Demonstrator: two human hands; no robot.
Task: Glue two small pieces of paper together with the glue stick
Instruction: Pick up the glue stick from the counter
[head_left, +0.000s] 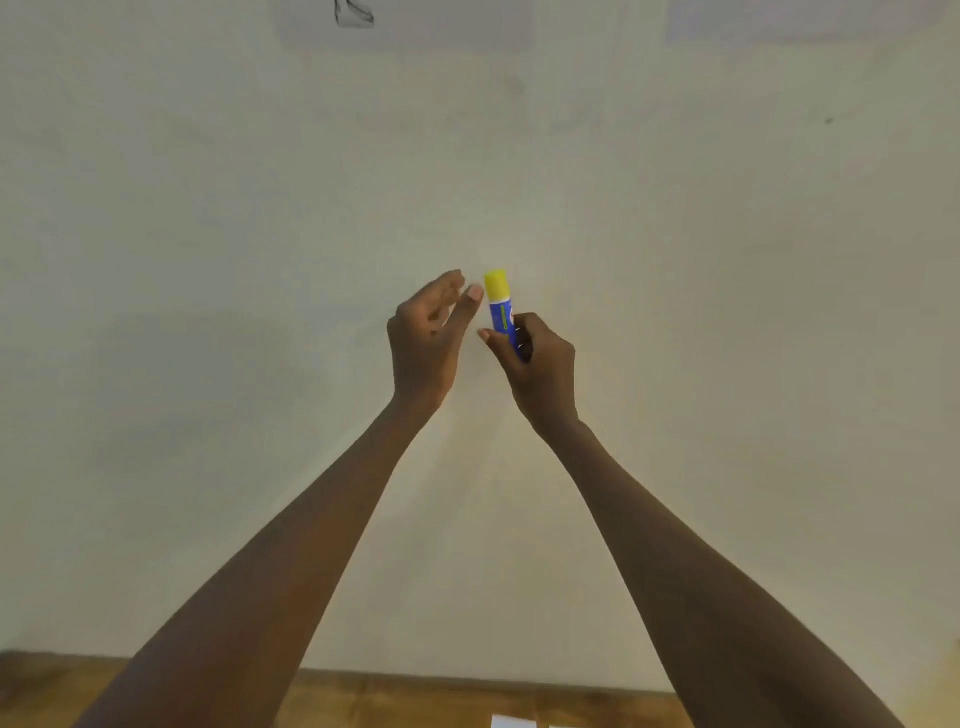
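My right hand (535, 364) is raised in front of a pale wall and grips a blue glue stick (503, 314) upright by its lower body. The stick's yellow cap (495, 285) is on and points up. My left hand (428, 338) hovers just left of the cap, fingers apart and curled, thumb tip close to the cap but apart from it. A white scrap of paper (511, 721) shows at the bottom edge, on the wooden table (415, 699). A second piece of paper is not visible.
A cream wall (208, 260) fills nearly the whole view. The wooden table shows only as a strip along the bottom edge, partly covered by both forearms. A dark wire (353, 13) hangs at the top of the wall.
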